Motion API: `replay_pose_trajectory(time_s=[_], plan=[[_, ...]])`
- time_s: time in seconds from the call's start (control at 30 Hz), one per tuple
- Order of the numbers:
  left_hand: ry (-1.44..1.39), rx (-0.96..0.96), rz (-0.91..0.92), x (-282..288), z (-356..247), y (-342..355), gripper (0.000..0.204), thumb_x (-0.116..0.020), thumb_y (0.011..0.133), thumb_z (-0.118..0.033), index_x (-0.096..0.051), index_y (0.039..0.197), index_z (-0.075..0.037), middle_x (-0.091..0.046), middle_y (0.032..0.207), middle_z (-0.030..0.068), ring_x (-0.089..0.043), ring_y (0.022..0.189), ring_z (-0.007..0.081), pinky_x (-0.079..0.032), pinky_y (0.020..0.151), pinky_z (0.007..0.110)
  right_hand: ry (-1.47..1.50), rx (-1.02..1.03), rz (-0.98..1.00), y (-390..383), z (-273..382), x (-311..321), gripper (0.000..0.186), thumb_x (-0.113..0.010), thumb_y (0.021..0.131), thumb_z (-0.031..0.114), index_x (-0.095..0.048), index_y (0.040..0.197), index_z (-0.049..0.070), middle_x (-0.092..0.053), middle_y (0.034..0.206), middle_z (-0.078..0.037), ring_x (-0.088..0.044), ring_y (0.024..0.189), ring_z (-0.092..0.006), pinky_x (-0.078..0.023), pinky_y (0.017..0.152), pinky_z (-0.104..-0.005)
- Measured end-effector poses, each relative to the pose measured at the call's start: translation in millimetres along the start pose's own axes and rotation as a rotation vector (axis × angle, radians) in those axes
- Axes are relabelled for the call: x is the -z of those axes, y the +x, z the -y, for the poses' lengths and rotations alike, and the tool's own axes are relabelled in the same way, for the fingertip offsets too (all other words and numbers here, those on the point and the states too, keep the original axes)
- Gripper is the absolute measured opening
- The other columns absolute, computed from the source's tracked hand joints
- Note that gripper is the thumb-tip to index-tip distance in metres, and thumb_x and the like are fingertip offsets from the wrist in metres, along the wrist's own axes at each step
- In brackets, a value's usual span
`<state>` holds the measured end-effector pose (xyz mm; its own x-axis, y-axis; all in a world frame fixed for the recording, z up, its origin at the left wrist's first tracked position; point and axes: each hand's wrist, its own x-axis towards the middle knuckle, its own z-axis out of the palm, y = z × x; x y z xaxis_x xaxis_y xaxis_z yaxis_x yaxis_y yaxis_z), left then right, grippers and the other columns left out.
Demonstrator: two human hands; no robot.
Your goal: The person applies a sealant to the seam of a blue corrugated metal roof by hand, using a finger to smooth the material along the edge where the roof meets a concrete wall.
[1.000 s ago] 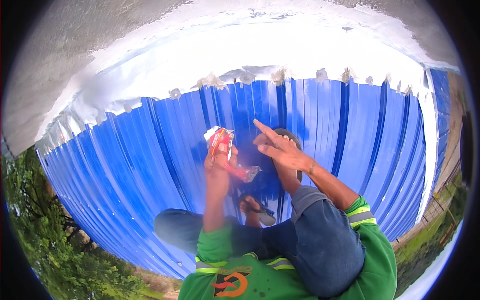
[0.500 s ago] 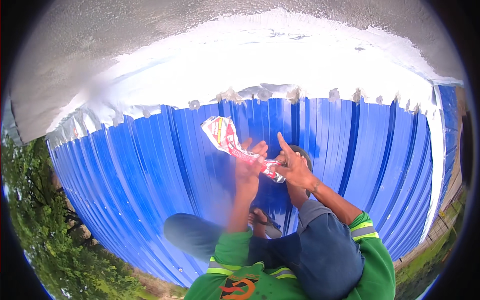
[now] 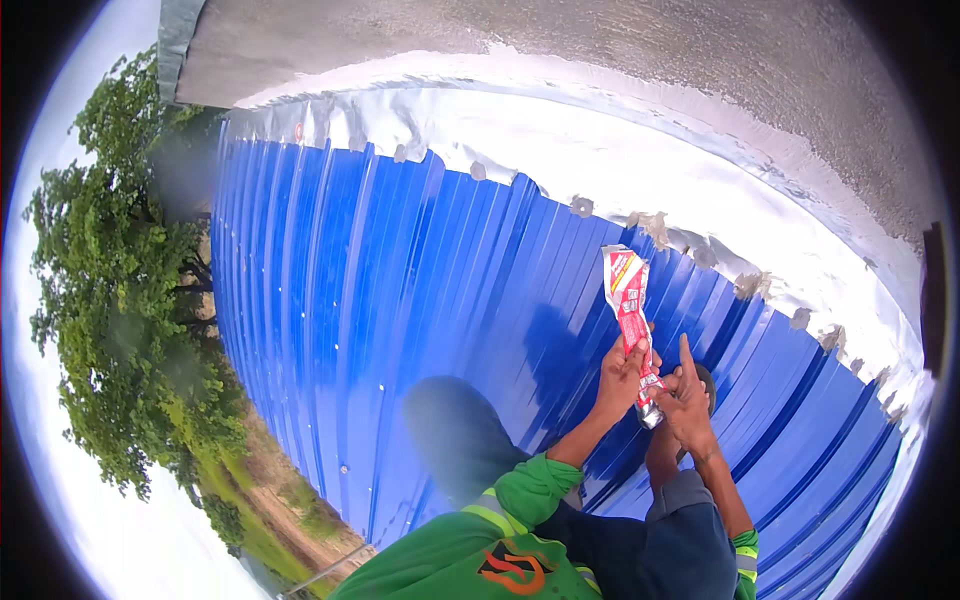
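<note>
My left hand (image 3: 620, 380) is closed around a crumpled red and white foil packet (image 3: 627, 285), which stands almost upright in the picture, its top reaching above my fingers. To the right of it, my right hand (image 3: 686, 408) grips the packet's crinkled silver lower end, index finger pointing up. Both hands are over my bent leg and sandaled foot (image 3: 664, 452). Beneath me lies a ribbed blue metal roof (image 3: 330, 300).
A white coated strip with ragged grey patches (image 3: 600, 160) runs along the roof beside a rough grey concrete wall (image 3: 750, 50). Beyond the roof's left edge stand a leafy tree (image 3: 120, 300), grass and dirt (image 3: 260, 480).
The view has swung left, bringing more tree and sky in. The packet has turned from slanting to nearly upright, and my right hand has closed in on its lower end.
</note>
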<state>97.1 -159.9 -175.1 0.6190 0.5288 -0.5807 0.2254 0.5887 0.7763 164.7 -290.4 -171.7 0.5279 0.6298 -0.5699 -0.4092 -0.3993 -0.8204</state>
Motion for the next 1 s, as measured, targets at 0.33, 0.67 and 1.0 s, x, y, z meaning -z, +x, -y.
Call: replay_pose_trajectory(time_s=[0.33,0.67,1.0], plan=[[-0.529,0.036,0.107,31.0,30.8,12.6,0.035,-0.047,0.104,-0.029,-0.054,0.121,0.0,-0.059,0.076,0.0033,-0.054,0.066,0.011,-0.047,0.064,0.026,-0.348,-0.061,0.045,-3.8,31.0,-7.1,0.102,-0.073,0.075,0.015,-0.014,0.156,0.004,-0.062,0.071,-0.003,-0.054,0.082,-0.0249,-0.034,0.087,-0.0407],[-0.334,-0.071,0.062,27.5,-23.1,5.1,0.044,-0.046,0.102,-0.01,-0.036,0.145,-0.003,-0.061,0.111,0.0085,-0.06,0.086,0.0135,-0.052,0.081,0.031,-0.237,0.03,0.102,-3.7,20.9,3.2,0.098,-0.067,0.077,0.005,-0.011,0.157,0.007,-0.052,0.069,-0.002,-0.05,0.074,-0.0166,-0.038,0.087,-0.0345],[-0.311,-0.068,0.126,26.7,-50.2,6.6,0.042,-0.048,0.104,-0.027,-0.044,0.135,0.001,-0.05,0.087,0.0002,-0.047,0.07,0.0079,-0.043,0.069,0.027,-0.266,-0.019,0.144,-1.9,22.8,1.7,0.102,-0.071,0.078,0.008,-0.009,0.158,0.012,-0.058,0.077,-0.002,-0.05,0.079,-0.0167,-0.036,0.095,-0.0322]])
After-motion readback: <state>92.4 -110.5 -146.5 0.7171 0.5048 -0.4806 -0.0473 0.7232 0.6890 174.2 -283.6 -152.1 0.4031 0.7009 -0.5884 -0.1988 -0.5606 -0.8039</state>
